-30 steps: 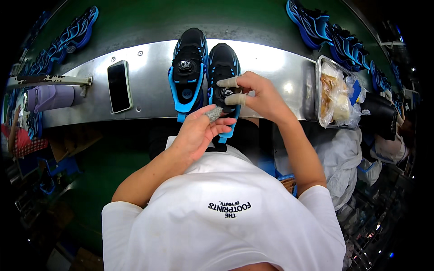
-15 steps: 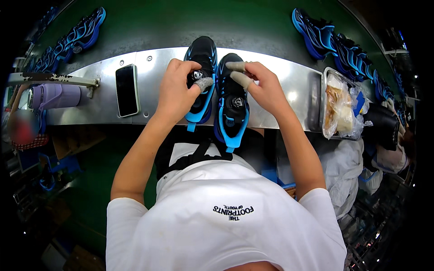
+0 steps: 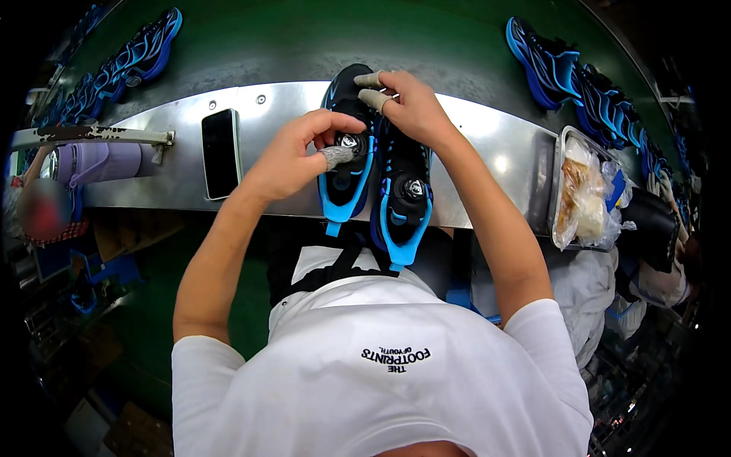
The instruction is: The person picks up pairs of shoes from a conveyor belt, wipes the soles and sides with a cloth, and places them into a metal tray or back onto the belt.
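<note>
Two black sports shoes with bright blue trim stand side by side before me, heels toward me. On the left shoe (image 3: 332, 186), my left hand (image 3: 301, 152) is closed in a pinch around the round lacing dial (image 3: 350, 142); a grey cover wraps its thumb. My right hand (image 3: 413, 108) reaches over the front of the right shoe (image 3: 397, 223). Its thumb and forefinger, both in pale finger covers, lie apart on the left shoe's toe area; its other fingers are mostly hidden. A second dial (image 3: 413, 189) shows untouched on the right shoe.
The shoes stand at a metal ledge (image 3: 472, 183) along a green belt (image 3: 365, 34). Left of them are a phone (image 3: 221, 154), a metal bar (image 3: 91, 137) and a purple bottle (image 3: 109, 161). A tray of plastic-wrapped items (image 3: 560, 186) lies right. Rows of similar shoes (image 3: 537, 65) line both sides.
My right hand has moved left, from the right shoe's toe to the left shoe's. My left hand remains at the left shoe's dial. Both shoes appear slightly lower and further right in view.
</note>
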Demonstrator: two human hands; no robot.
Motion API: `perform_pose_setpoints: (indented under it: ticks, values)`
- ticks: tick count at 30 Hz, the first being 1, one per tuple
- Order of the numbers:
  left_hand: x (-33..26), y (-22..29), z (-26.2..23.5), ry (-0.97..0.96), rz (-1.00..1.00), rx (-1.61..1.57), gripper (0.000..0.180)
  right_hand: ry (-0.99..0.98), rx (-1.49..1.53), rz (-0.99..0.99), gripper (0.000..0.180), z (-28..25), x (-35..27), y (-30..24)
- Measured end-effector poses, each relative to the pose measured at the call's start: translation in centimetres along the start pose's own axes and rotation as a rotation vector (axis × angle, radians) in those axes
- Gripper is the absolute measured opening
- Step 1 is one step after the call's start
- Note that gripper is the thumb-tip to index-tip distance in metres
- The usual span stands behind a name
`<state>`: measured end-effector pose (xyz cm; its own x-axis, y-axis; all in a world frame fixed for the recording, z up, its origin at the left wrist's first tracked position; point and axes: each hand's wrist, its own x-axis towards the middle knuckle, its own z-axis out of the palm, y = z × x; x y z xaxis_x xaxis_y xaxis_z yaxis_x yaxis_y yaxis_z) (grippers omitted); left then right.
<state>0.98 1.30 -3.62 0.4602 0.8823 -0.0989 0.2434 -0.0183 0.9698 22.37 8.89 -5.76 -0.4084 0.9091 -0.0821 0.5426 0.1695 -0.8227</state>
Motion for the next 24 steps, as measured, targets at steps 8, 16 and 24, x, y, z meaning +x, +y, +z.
perform_pose_setpoints:
  ticks: [8,16,24]
  values:
    - [-0.1,0.4,2.8,0.361,0.054,0.263,0.04,-0.008,-0.076,0.019,0.031,0.1,0.4,0.1]
    - [-0.1,-0.1,0.0,0.028,0.049,0.059,0.043,-0.011,-0.069,0.033,0.029,0.0,0.6,0.0]
    - [-0.3,-0.2,2.0,0.331,0.089,0.22,0.037,-0.094,0.027,0.119,0.026,-0.9,-0.8,-1.0]
